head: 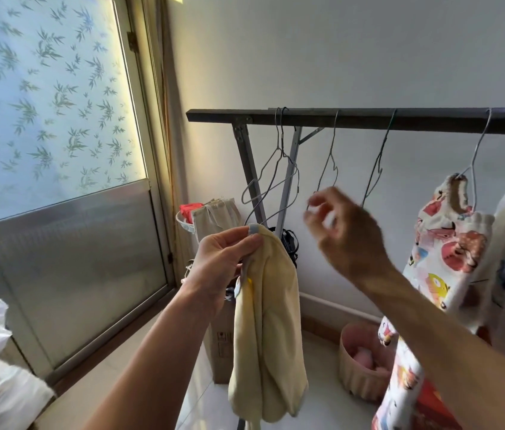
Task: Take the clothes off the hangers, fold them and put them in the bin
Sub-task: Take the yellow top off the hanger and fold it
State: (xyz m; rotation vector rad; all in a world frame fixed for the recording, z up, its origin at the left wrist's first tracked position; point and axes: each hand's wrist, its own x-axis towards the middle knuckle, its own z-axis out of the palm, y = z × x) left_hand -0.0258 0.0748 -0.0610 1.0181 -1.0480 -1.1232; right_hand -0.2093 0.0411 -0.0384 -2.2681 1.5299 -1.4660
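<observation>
With the left hand [226,259] pinching the yellow top [266,321] by its collar, off the rack [369,119], the loose, empty right hand [347,237] should catch the other shoulder to fold evenly.

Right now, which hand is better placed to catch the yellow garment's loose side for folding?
Probably the right hand: it seems to hold nothing and is raised just right of the yellow garment. The left hand grips that garment's top edge, so it is busy.
</observation>
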